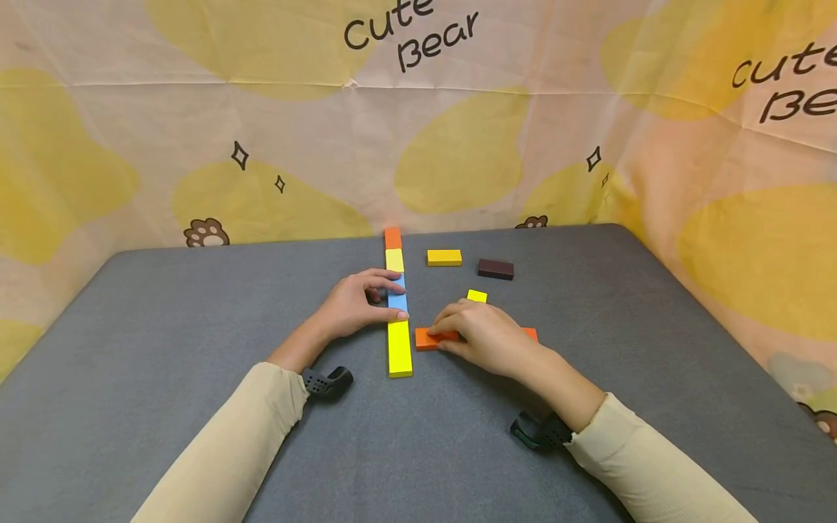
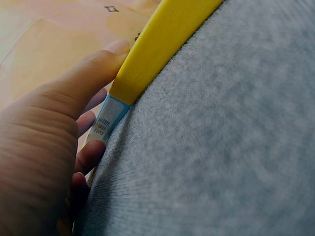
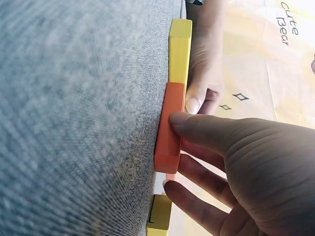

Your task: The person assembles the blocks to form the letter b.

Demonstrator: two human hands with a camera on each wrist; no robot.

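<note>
My left hand (image 1: 351,304) lies along the left side of a straight row of blocks, its thumb and fingers touching it around a blue block (image 1: 397,302). Close up in the left wrist view, the thumb rests against a long yellow block (image 2: 162,49) at the row's near end. Right of the row, my right hand (image 1: 487,335) pinches an orange block (image 1: 426,339) between thumb and fingers. That orange block (image 3: 170,130) lies flat on the cloth, a small gap from the row in the head view. Part of the blue block is hidden by the left fingers.
Farther up, the row has a pale yellow block (image 1: 394,260) and an orange one (image 1: 392,238). Beyond the right hand lie a golden-yellow block (image 1: 444,258), a dark brown block (image 1: 495,269) and a partly hidden yellow block (image 1: 477,296). An orange-red block (image 1: 530,334) shows behind the right wrist.
</note>
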